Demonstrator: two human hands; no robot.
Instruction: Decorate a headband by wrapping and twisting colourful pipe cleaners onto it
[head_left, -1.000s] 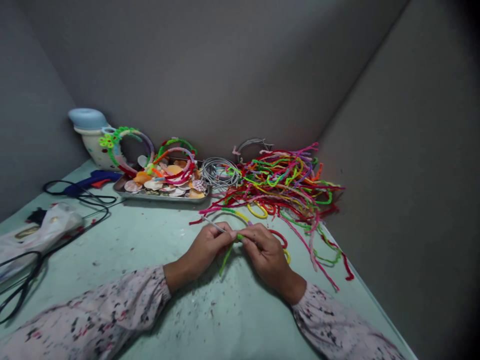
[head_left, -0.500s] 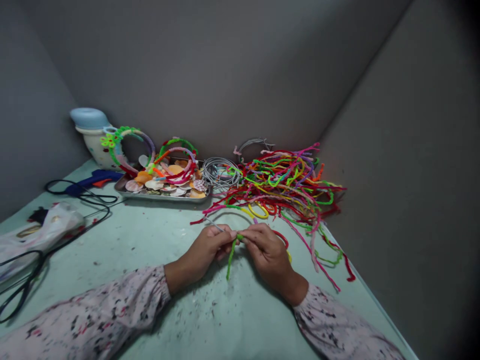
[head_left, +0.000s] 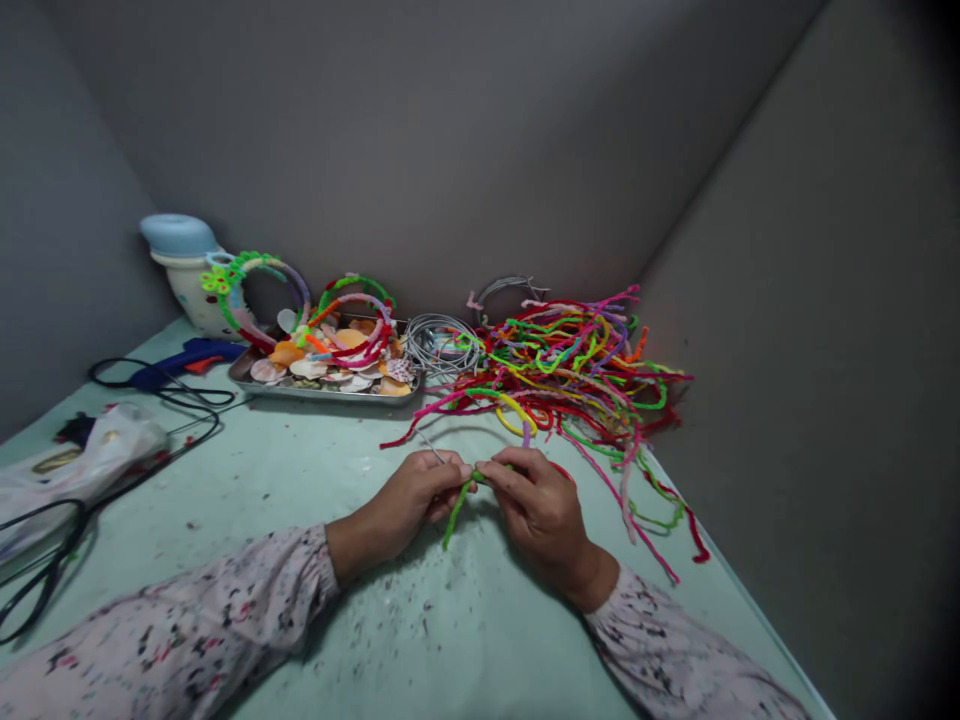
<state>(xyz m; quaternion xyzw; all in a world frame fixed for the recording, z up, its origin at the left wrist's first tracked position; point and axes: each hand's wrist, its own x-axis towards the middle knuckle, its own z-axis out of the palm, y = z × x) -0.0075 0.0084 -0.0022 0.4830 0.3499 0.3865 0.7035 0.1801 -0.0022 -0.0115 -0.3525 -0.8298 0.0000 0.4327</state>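
Observation:
My left hand (head_left: 405, 503) is closed in a pinch on a grey wire (head_left: 429, 444) and on one part of a green pipe cleaner (head_left: 454, 516). The free tail of that pipe cleaner hangs down between my hands. Right beside it, my right hand (head_left: 546, 515) is shut, thumb and fingertips pressed on the green pipe cleaner where it meets the wire. A purple fuzzy end (head_left: 526, 434) stands up behind my right fingers. The wire curves away behind both hands, and my fingers hide part of it.
Behind my hands lies a tangled heap of coloured pipe cleaners (head_left: 570, 350), with a grey wire coil (head_left: 442, 345) beside it. A metal tray (head_left: 330, 397) holds shells and wrapped rings. Leftward are a blue glue gun (head_left: 180, 362), black cord (head_left: 214, 420), plastic bag (head_left: 127, 440) and lidded cup (head_left: 191, 285).
The green tail has swung a little to the left. My right hand has turned slightly, and the purple end behind it has shifted up and right. My left hand stays nearly still.

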